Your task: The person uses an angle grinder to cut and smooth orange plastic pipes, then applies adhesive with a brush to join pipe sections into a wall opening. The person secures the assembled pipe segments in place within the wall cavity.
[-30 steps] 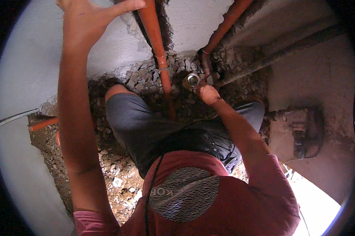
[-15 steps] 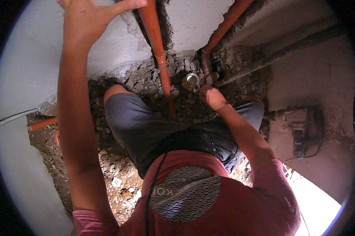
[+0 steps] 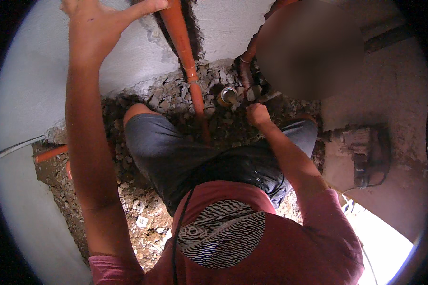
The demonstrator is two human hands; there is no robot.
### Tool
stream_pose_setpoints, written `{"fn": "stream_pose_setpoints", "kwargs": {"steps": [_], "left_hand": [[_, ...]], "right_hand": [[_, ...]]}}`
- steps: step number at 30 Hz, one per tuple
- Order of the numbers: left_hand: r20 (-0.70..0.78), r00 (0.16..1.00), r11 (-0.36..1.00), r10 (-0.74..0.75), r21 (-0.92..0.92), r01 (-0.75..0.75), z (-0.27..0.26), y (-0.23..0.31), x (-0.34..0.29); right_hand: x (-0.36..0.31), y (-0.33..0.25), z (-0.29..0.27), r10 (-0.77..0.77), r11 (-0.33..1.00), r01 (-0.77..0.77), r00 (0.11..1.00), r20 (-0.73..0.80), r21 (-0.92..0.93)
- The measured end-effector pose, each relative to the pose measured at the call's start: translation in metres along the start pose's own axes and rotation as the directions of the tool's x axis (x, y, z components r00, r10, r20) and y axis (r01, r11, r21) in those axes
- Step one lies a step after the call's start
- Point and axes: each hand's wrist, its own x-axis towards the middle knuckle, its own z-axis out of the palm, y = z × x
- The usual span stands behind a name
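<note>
Between 10 and 11 o'clock, the left grip (image 3: 93, 29) spreads unclenched, thumb beside the orange pipe (image 3: 181, 43) past 11; the can (image 3: 227, 96) sits amid rubble (image 3: 169, 97) just past 12. At 2, the right grip (image 3: 258, 114) has eased off the can, leaving it to stand alone; whether its fingers clasp anything, one cannot tell.
</note>
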Motion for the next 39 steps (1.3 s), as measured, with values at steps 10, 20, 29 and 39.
{"fn": "stream_pose_setpoints", "kwargs": {"steps": [10,20,29,39], "left_hand": [[0.010,1.000,0.994,0.013,-0.110,-0.012,-0.001,0.002,0.002],[-0.001,0.996,0.993,0.092,-0.074,-0.092,0.001,-0.011,0.007],[0.037,0.998,0.977,0.056,-0.208,-0.047,-0.010,-0.007,0.006],[0.139,0.989,0.994,-0.042,-0.094,0.055,-0.011,0.000,0.008]], "right_hand": [[0.041,0.036,0.041,0.082,0.878,-0.150,0.983,0.167,0.454],[0.003,0.035,0.004,0.165,0.978,-0.176,0.982,0.096,0.111],[-0.028,0.032,-0.046,0.369,0.739,-0.232,0.925,-0.091,0.632],[0.028,0.050,0.057,-0.003,0.998,0.004,1.000,-0.019,0.063]]}}
